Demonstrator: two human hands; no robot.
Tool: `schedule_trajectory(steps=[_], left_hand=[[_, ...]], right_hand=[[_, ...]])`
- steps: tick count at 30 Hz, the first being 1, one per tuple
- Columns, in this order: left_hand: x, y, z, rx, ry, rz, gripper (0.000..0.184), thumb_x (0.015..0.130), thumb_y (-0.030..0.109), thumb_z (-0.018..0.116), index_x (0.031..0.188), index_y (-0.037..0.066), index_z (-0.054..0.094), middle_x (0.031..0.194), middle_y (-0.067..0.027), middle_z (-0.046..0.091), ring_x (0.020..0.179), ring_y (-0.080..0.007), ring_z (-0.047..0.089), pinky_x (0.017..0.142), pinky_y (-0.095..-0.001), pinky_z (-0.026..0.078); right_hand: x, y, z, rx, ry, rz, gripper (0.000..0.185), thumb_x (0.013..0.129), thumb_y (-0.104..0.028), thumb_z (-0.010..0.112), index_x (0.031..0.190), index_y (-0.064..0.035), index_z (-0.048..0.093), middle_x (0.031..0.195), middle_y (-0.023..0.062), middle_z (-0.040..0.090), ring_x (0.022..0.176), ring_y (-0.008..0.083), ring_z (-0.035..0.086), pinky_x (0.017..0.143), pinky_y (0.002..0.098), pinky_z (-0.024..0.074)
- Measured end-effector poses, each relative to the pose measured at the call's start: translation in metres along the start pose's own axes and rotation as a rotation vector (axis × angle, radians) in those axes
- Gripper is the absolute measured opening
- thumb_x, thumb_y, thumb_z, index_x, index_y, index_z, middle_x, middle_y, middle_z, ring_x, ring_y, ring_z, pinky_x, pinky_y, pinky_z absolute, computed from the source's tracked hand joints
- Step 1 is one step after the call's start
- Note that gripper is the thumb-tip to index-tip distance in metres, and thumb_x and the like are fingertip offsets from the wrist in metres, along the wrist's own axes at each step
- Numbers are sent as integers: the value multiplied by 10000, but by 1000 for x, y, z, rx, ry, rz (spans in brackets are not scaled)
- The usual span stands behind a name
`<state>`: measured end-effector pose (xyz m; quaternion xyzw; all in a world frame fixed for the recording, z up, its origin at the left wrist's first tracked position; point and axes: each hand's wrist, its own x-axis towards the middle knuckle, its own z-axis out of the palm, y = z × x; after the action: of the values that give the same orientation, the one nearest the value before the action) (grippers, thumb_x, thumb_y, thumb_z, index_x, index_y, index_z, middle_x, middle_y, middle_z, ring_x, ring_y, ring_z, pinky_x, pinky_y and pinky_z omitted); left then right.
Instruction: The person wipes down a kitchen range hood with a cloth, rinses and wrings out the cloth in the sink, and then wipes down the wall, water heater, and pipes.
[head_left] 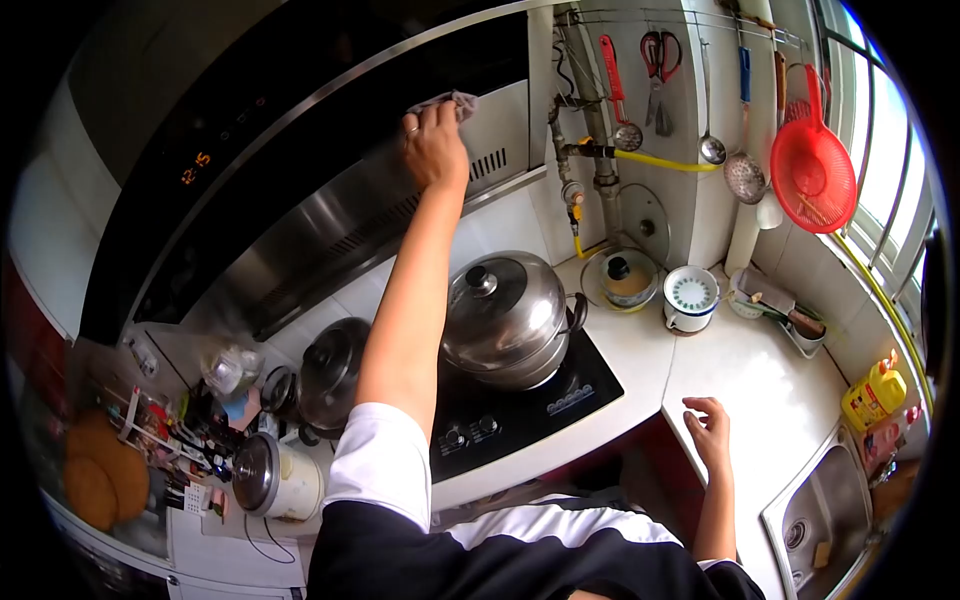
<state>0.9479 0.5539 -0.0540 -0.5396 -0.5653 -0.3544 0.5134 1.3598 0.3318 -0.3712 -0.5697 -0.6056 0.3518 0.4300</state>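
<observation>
My left hand (pixel 437 150) is raised at the range hood (pixel 330 190), its fingers closed on a crumpled greyish cloth (pixel 463 104) pressed against the hood's dark panel. A ring shows on one finger. Lower right, my right hand (pixel 709 432) hovers by the front edge of the white counter (pixel 755 375). Its fingers are loosely bent and apart, holding nothing. Below my left forearm a large lidded steel steamer pot (pixel 510 315) stands on the black gas stove (pixel 590 395). Part of the stove is hidden behind that arm.
Left of my arm are a dark lidded pan (pixel 335 365) and a rice cooker (pixel 280 478). A glass-lidded bowl (pixel 630 278) and a white enamel cup (pixel 690 300) stand at the back. Ladles, scissors (pixel 660 75) and a red strainer (pixel 814 172) hang above. The sink (pixel 825 515) is lower right.
</observation>
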Motion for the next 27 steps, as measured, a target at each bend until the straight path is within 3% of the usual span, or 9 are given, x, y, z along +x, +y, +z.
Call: schedule_trajectory(steps=[5,8,15,20,25,27], left_hand=[[14,36,20,81,38,163,57,883,156,548,910,170,596,956,5,635,977,-264,579,787,-413,502],[17,37,20,176,-33,202,157,881,161,574,1021,211,625,1030,36,639,997,-251,577,784,-404,517],[-2,0,6,218,42,325,206,833,104,651,998,226,629,1093,17,580,956,-271,584,747,-377,531],[-11,-10,10,247,11,430,98,815,148,644,898,181,605,1096,4,565,932,-257,565,747,-362,515],[-14,8,45,236,-36,686,44,794,143,614,835,157,607,1010,30,555,890,-200,548,722,-339,480],[-18,21,64,284,-17,757,23,793,148,606,815,146,609,976,21,548,862,-194,539,694,-327,455]], right_hand=[[19,34,-5,-91,-27,12,228,783,-73,687,1009,-70,721,993,91,679,972,272,600,799,366,502],[23,51,-12,-344,-83,-76,258,740,-88,715,998,-92,720,977,96,672,975,313,583,851,399,500],[-5,143,-40,-552,-130,22,298,698,-97,746,993,-76,714,1074,123,641,1066,328,545,913,416,491],[-35,194,-60,-674,-3,111,345,647,-31,727,987,-80,696,1199,162,562,1107,348,515,928,428,477],[-44,187,-63,-627,35,178,412,634,-2,715,1032,-85,650,1297,184,505,1164,356,498,959,437,456],[-45,178,-58,-716,65,122,377,689,12,672,1057,-45,609,1297,212,510,1133,383,517,955,447,456]])
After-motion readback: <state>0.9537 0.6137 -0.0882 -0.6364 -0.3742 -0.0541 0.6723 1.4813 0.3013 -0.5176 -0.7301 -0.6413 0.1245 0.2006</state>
